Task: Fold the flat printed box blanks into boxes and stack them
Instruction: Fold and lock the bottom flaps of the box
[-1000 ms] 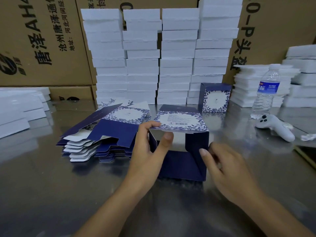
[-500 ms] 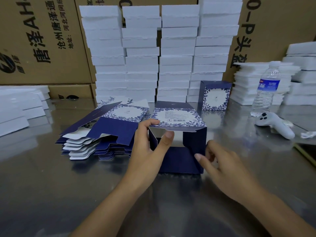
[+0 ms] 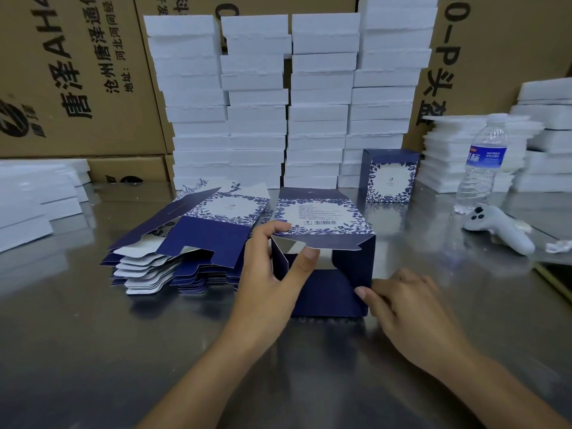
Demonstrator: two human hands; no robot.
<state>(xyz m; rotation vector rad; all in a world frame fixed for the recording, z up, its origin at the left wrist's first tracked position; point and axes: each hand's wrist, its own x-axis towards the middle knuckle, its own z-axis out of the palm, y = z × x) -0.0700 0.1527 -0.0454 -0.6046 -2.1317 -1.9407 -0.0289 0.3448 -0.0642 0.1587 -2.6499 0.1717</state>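
A half-formed navy box (image 3: 337, 270) with a blue-and-white floral top panel lies on its side on the steel table (image 3: 93, 351), its open end facing me. My left hand (image 3: 272, 274) grips its near left edge, thumb pressing on the top flap and fingers curled over the top panel. My right hand (image 3: 411, 314) pinches the box's lower right corner flap. A pile of flat printed blanks (image 3: 185, 243) sits just left of the box. One finished box (image 3: 390, 178) stands upright behind it.
Tall stacks of white foam slabs (image 3: 288, 103) fill the back, with more at the left (image 3: 34, 205) and right (image 3: 526, 150). A water bottle (image 3: 483, 162) and a white controller (image 3: 498, 227) lie at the right. Brown cartons (image 3: 71, 75) form the backdrop.
My right hand has slid in to the box's lower right corner and taken hold of the flap there. The left hand keeps its grip; the box has squared up slightly.
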